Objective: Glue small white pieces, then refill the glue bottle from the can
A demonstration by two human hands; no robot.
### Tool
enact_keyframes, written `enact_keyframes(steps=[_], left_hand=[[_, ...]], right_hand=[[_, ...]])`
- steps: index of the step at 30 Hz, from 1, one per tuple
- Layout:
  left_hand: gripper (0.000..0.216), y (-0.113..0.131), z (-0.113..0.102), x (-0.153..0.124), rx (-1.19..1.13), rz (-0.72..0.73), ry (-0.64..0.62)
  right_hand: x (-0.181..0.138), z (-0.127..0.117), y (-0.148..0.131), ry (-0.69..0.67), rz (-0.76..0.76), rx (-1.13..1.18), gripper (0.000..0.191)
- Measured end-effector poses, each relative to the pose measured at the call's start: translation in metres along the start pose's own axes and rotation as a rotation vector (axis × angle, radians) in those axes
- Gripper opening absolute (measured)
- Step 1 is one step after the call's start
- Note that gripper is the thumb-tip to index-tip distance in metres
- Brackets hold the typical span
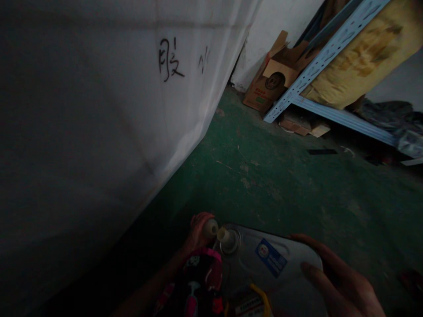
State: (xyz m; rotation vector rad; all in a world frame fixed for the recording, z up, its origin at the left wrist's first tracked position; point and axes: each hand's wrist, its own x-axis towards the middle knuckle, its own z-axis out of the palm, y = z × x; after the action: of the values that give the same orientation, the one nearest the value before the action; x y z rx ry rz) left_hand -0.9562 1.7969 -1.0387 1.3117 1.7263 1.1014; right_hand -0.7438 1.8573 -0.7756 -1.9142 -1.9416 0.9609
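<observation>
A grey metal can [291, 286] with a blue label is at the bottom middle, tilted toward the left. My right hand [340, 273] grips its right end, thumb on the top face and fingers around the far edge. A pale plastic spout [224, 235] sticks out at the can's left end. Close against that spout is the mouth of a small whitish bottle [210, 229], and my left hand [198, 229] is wrapped round it. Whether anything flows between them is too dark to tell. Below, a yellow handle [262, 299] shows on the can.
To the left stands a large white wall-like surface [99, 110] with black handwriting. Under me is a green, scuffed floor [244, 180]. An open cardboard box [264, 90] sits beside a blue metal shelf [343, 116] bearing a yellow sack [357, 61]. Dark patterned cloth [201, 281] hangs near my left forearm.
</observation>
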Motion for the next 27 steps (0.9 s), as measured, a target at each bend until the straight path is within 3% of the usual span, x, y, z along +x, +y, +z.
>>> enact_keyframes(steps=[4, 9, 15, 27], left_hand=[[0.051, -0.001, -0.001, 0.0, -0.004, 0.001, -0.001], [0.049, 0.002, -0.002, -0.002, -0.013, -0.018, -0.001], [0.049, -0.004, 0.0, -0.005, -0.018, -0.017, -0.001], [0.05, -0.007, -0.003, -0.007, -0.016, -0.021, 0.032]], right_hand=[[0.005, -0.002, 0.007, -0.177, 0.034, -0.043, 0.052], [-0.001, 0.006, -0.004, -0.027, 0.044, -0.004, 0.051], [0.007, -0.001, 0.008, -0.144, -0.051, -0.118, 0.047], [0.012, 0.01, 0.01, -0.153, -0.001, -0.102, 0.048]])
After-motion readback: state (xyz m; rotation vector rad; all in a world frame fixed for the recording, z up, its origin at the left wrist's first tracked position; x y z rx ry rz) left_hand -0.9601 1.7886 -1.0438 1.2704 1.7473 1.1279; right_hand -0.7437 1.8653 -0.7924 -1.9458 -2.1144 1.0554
